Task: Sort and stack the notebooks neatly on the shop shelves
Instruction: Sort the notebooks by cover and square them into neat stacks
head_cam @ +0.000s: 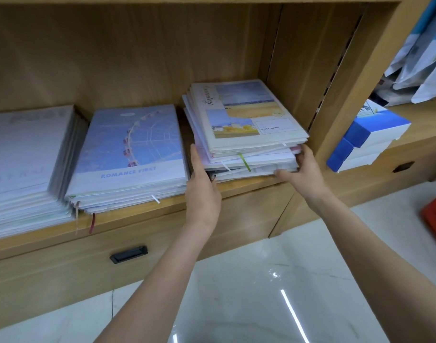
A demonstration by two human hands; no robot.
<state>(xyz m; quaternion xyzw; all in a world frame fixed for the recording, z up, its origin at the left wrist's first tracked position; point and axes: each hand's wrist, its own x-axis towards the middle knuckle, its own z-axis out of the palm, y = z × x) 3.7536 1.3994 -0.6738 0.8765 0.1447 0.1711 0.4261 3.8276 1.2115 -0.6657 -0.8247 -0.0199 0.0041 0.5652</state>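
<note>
The long pale wooden shelf runs under both hands. Between them sits the uneven stack of pastel notebooks: left hand flat against its left side, right hand curled round its lower right corner.

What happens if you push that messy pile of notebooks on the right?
The messy pile would probably slide apart, since its notebooks already sit crooked. It likely feels heavy, being many books thick; the left hand and right hand brace its sides.
</note>
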